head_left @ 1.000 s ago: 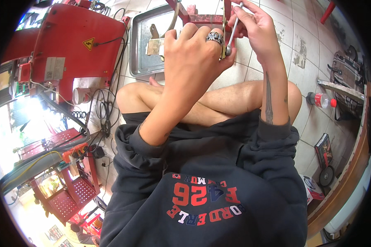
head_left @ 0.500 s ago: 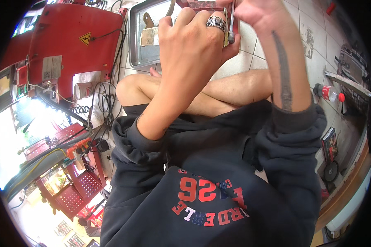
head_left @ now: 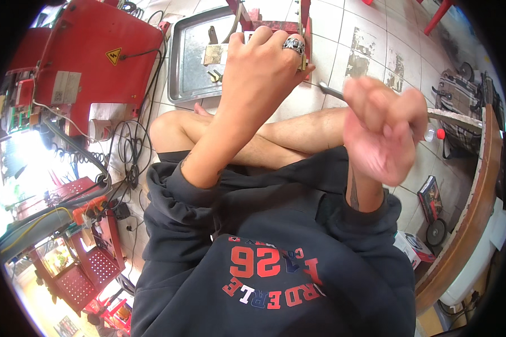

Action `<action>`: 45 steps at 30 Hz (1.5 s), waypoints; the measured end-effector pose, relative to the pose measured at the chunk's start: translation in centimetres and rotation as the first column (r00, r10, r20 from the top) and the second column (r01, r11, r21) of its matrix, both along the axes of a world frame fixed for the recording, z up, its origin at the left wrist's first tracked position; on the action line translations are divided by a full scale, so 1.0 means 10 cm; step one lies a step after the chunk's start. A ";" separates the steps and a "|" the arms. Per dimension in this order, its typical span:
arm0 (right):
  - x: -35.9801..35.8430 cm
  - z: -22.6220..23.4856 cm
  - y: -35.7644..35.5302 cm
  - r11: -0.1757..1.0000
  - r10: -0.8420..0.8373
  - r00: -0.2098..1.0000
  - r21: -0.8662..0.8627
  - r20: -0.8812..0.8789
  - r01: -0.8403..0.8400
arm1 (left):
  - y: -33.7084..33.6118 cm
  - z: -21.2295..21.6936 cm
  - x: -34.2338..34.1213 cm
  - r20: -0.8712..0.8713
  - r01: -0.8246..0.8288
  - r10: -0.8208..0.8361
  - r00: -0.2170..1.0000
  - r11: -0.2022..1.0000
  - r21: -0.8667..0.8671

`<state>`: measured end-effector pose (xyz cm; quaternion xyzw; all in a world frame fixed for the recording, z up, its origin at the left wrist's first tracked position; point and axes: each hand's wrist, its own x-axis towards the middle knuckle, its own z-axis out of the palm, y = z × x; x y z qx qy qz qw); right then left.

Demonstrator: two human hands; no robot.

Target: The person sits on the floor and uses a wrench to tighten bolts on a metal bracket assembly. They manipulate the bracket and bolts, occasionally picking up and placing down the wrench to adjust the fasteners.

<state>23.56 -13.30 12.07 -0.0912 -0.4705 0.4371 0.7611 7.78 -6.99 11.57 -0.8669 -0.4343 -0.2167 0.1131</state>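
My left hand (head_left: 264, 70), a silver ring on one finger, is closed over a metal part at the foot of a red metal frame (head_left: 275, 26). The back of the hand hides most of that part; only a brass-coloured edge shows beside the thumb. Off to the right, my right hand (head_left: 383, 126) is raised and blurred, its fingers curled round a slim metal wrench (head_left: 333, 91) whose end points towards the left hand. A grey metal tray (head_left: 177, 62) lies under and left of the frame, with a pale block (head_left: 215, 54) and small brass-coloured pieces (head_left: 214, 76) in it.
My crossed legs (head_left: 309, 121) are close below the hands. A red machine housing (head_left: 98, 53) and coiled black cables (head_left: 130, 137) stand on the left. On the right are a bottle with a red cap (head_left: 439, 133), a plaid bag (head_left: 458, 95) and a wooden edge (head_left: 478, 213).
My right hand has drawn back from the frame, down and to the right, with the wrench in it. My left hand keeps its hold. The small brass-coloured pieces in the tray have come into view.
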 end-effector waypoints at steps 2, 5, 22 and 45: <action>0.11 -0.08 -0.03 0.974 -0.085 0.979 -0.194 0.184 0.120 | 0.01 0.02 -0.04 -0.010 0.043 -0.043 0.999 0.999 -0.018; 0.08 -0.40 0.23 0.793 -0.032 0.815 -0.482 0.578 0.373 | 0.03 0.05 -0.10 -0.080 0.069 -0.076 0.994 0.994 -0.080; -0.16 -0.51 0.36 0.855 -0.093 0.606 -0.249 0.790 0.456 | 0.04 0.15 -0.14 0.291 0.268 -0.188 0.938 0.926 -0.266; 0.27 -1.24 0.45 0.625 0.121 0.876 -0.722 0.467 0.298 | -0.40 -0.08 -0.12 0.467 0.155 -0.221 0.856 0.972 0.176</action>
